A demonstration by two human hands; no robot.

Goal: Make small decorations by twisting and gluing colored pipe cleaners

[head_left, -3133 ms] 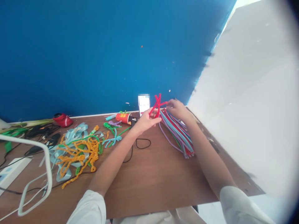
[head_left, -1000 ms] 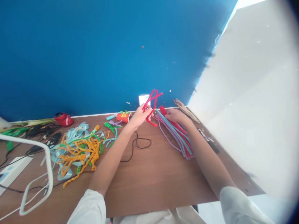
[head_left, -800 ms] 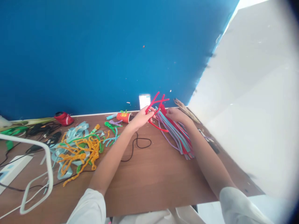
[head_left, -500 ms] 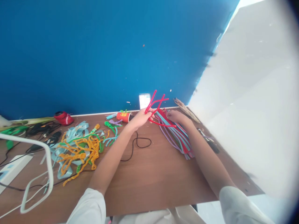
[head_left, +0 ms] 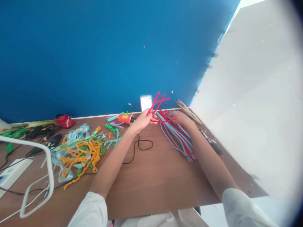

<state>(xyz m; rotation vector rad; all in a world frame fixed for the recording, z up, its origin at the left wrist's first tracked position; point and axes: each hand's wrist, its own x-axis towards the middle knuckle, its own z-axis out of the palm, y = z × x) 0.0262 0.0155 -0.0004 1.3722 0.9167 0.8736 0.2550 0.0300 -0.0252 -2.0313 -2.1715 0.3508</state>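
Several red pipe cleaners [head_left: 163,100] fan out of my left hand [head_left: 144,119], whose fingers are closed round them above the back of the table. One of them sticks out to the right, towards the other hand. A bundle of pipe cleaners [head_left: 176,134] in red, light blue and purple lies on the table to the right. My right hand [head_left: 178,116] is at the far end of this bundle, its fingers bent and pinching at the red ones. Its fingertips are partly hidden, so what exactly they grip is hard to see.
Left on the brown table [head_left: 151,186] lies a tangle of orange pipe cleaners [head_left: 82,154] and light blue ribbon [head_left: 79,132]. A red paper cup [head_left: 125,119] lies behind a black cable [head_left: 144,148]. A phone [head_left: 146,102] leans on the blue wall. A white power strip [head_left: 15,171] sits far left.
The red pipe cleaners in my left hand have tilted slightly, and the one pointing right has risen. My right hand stays at the bundle's far end.
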